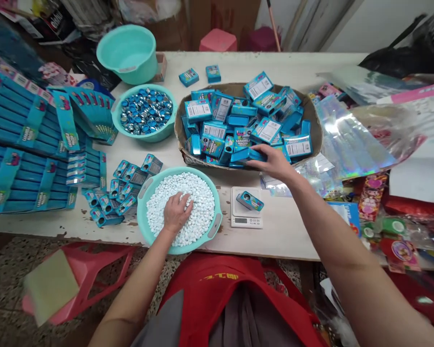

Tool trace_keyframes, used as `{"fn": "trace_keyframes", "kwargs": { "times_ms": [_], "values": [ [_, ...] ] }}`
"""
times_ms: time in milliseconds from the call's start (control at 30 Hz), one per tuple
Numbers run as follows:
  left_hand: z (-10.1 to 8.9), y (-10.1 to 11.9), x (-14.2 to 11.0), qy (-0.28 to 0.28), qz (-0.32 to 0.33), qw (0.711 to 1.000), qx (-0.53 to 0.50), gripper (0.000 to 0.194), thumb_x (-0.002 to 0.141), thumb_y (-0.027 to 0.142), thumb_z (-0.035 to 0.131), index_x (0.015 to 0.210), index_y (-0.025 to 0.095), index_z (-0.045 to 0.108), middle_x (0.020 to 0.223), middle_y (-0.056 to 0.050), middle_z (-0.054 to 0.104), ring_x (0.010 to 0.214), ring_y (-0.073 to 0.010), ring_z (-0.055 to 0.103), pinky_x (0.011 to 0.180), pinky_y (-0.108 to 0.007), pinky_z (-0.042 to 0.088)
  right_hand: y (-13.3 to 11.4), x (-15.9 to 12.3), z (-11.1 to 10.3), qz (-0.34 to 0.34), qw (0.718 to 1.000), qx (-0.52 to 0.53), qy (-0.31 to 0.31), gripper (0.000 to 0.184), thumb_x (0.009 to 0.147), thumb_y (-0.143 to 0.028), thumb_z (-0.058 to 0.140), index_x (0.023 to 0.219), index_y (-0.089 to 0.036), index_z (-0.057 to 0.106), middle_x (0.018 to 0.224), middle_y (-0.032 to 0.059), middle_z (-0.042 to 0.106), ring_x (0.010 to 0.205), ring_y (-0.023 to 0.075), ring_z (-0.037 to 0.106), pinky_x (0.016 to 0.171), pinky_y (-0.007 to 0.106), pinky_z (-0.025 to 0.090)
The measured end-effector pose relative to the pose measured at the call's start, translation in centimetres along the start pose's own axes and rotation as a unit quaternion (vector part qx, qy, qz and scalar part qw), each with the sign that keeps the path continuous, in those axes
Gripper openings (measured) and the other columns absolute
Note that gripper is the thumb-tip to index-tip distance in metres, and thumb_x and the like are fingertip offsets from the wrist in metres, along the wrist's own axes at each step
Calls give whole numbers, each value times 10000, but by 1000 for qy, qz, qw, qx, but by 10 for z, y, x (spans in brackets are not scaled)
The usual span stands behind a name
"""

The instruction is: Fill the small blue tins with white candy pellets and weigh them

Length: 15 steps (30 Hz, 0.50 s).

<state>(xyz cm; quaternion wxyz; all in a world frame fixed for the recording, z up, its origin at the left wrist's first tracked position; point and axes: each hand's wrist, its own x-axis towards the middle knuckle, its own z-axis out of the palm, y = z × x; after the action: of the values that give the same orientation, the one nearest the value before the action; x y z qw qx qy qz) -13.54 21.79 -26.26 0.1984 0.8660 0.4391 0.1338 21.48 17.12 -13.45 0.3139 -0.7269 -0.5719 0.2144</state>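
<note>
My left hand (177, 212) rests in the turquoise tub (142, 212), its slightly curled fingers spread among small white candies (198, 193). At the near edge of an oval cardboard box (183, 155), my right hand (273, 163) grips a small blue candy box (246, 155) between thumb and fingers. Many similar blue boxes fill the cardboard box behind it. Between the two hands, a white kitchen scale (238, 222) carries one blue candy box with a round opening (250, 200). Left of the tub stand several blue boxes with round openings (125, 185).
A turquoise bowl of blue and silver caps (144, 111) sits beyond the tub, with another turquoise tub (126, 53) behind. Stacked blue display packs (25, 144) line the left side. Shiny plastic bags (350, 140) cover the right. A pink stool (75, 279) stands below the table.
</note>
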Motion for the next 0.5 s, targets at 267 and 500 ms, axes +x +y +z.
{"fn": "trace_keyframes", "kwargs": {
  "times_ms": [267,500],
  "values": [
    [1,-17,36,38,-163,983,-78,222,803,316,522,902,199,682,961,-100,650,920,-241,590,794,-314,424,-56,-53,42,151,897,405,92,501,686,-641,642,1000,-253,599,1071,59,681,1005,274,634,797,441,544],
    [-16,-15,38,21,-386,809,-444,181,657,354,638,702,190,577,726,-13,575,835,-189,551,709,-252,445,-78,-73,94,360,764,535,15,325,652,-459,727,867,-245,608,893,52,722,884,287,682,722,474,582]
  ]
}}
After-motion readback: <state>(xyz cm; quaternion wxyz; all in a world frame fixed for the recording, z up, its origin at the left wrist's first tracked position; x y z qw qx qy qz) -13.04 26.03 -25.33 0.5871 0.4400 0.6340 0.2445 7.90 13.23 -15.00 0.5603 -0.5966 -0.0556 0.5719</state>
